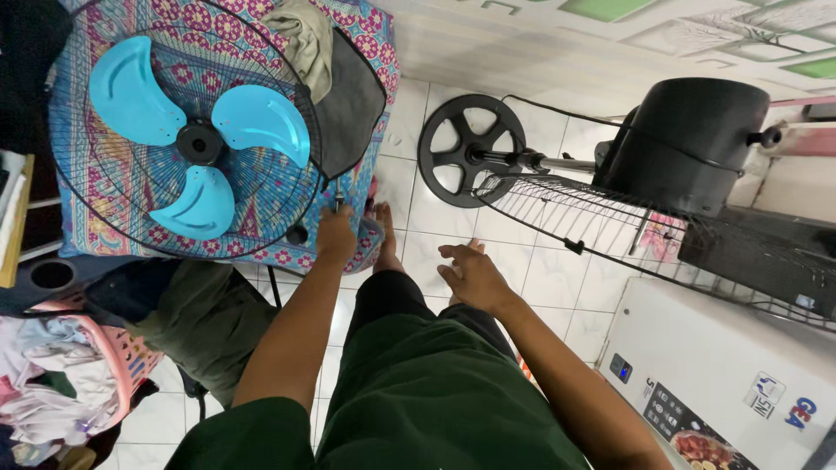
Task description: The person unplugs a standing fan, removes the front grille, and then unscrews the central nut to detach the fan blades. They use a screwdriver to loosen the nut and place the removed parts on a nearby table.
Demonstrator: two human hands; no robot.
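Two bare hands show below the head camera, and only one of them has a grip on anything. The left hand (336,235) is clenched around a screwdriver (338,198), whose thin metal shaft stands up out of the fist and touches the lower right rim of a round black wire fan guard (300,91). That guard lies flat on a bed covered with a patterned cloth (113,218) in blue and pink, and a turquoise three-bladed propeller (196,135) sits inside it on a black hub. A crumpled olive rag (305,39) and a dark grey cloth (353,96) lie beside the guard's upper right edge.

The right hand (475,277) hangs released over the tiled floor (409,209), fingers spread, holding nothing. Near it, to the right, the second wire guard (627,235) tilts out from the black motor housing (688,144) of a stand fan, whose round spoked base (470,150) stands on edge on the tiles. A white appliance box (723,365) fills the lower right corner, and a pink laundry basket (122,357) with clothes sits lower left.
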